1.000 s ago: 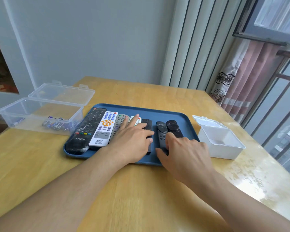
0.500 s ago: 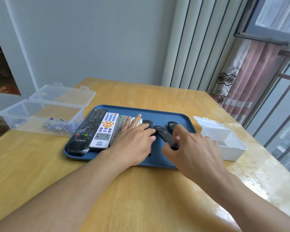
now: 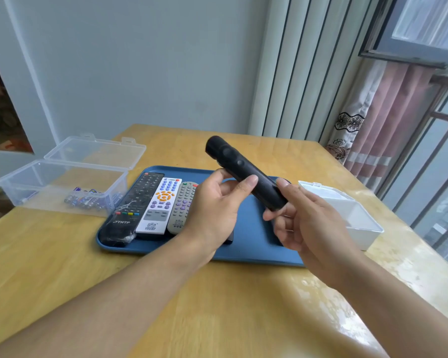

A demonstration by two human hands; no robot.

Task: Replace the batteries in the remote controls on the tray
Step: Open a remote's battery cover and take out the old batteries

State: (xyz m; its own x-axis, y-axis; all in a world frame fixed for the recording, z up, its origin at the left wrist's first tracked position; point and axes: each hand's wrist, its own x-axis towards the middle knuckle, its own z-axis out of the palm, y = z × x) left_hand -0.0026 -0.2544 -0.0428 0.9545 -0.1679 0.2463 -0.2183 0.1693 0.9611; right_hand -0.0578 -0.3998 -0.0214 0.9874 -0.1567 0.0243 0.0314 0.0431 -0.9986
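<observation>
A slim black remote point(image 3: 239, 168) is lifted above the blue tray point(image 3: 251, 244), tilted with its button end up and away from me. My right hand point(image 3: 305, 223) grips its lower end. My left hand point(image 3: 215, 205) holds its middle between thumb and fingers. On the tray's left part lie a long black remote point(image 3: 132, 205), a white remote with orange and purple buttons point(image 3: 159, 205) and a grey remote point(image 3: 183, 206). More remotes on the tray are mostly hidden behind my left hand.
A clear plastic box point(image 3: 60, 187) with its lid open stands left of the tray and holds several batteries point(image 3: 86, 200). A white box point(image 3: 347, 213), lid open, stands right of the tray. The wooden table point(image 3: 217, 306) extends toward me.
My right hand picked a black remote off the tray and raised it. My left hand left the remotes on the tray and took hold of the raised remote's middle.
</observation>
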